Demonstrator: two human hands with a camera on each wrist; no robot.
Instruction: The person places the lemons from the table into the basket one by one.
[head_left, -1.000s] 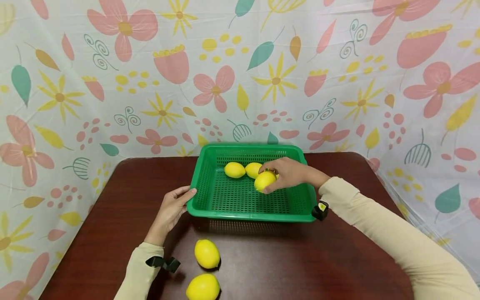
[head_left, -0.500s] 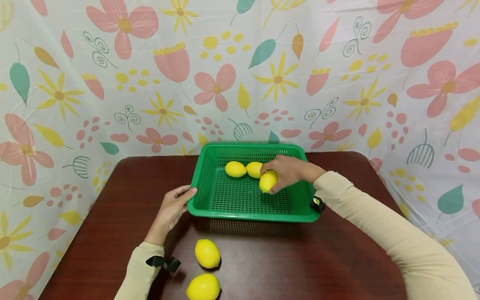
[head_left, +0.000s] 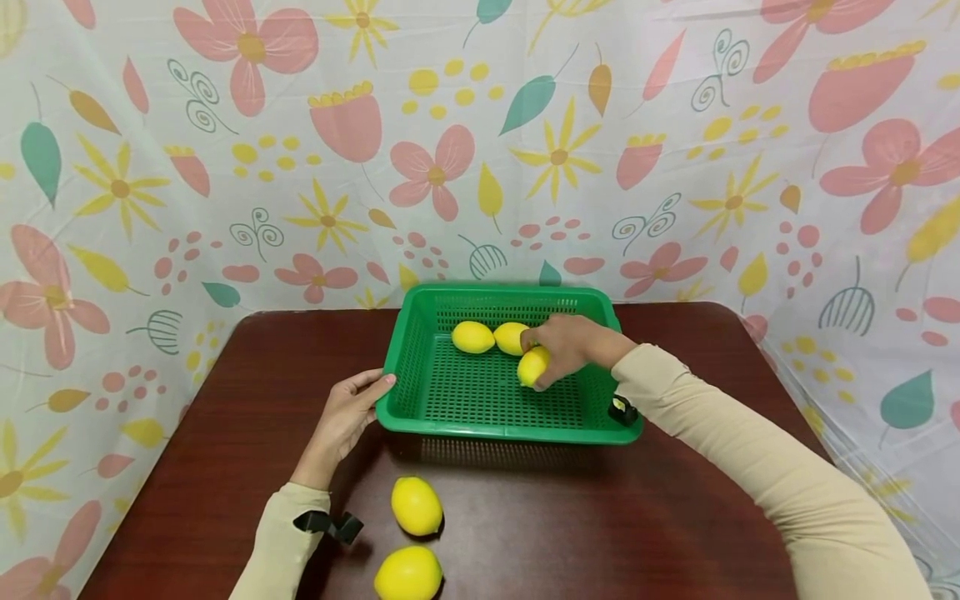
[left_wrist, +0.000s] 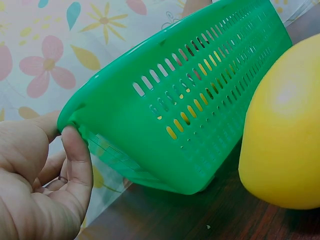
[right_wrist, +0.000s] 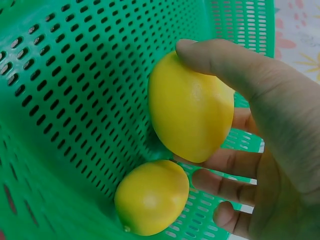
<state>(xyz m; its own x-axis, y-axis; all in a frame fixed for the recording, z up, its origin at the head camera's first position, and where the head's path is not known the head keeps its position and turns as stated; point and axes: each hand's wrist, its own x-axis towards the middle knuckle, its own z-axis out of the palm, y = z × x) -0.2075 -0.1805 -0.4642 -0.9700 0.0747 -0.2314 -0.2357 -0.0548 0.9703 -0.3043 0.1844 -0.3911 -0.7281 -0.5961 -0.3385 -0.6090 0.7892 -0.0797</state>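
My right hand [head_left: 573,343] holds a yellow lemon [head_left: 532,367] over the right half of a green plastic basket [head_left: 510,433]. In the right wrist view the thumb lies across the top of this lemon [right_wrist: 190,110], with fingers on its far side; another lemon [right_wrist: 152,197] rests just below it against the mesh. Two lemons lie end to end near the back wall, a left one [head_left: 472,337] and a right one [head_left: 512,338], partly behind my fingers. My left hand [head_left: 347,421] pinches the basket's left rim between thumb and fingers, seen closer in the left wrist view.
Two more lemons lie on the dark wooden table [head_left: 600,517] in front of the basket: one farther [head_left: 417,506], one nearer [head_left: 409,573]. A floral curtain [head_left: 450,167] hangs behind and around the table. Black straps with small mounts circle both wrists.
My right hand shifts slightly right, then sinks a little lower in the basket with the lemon, and the forearm swings left. The left hand keeps its grip on the rim.
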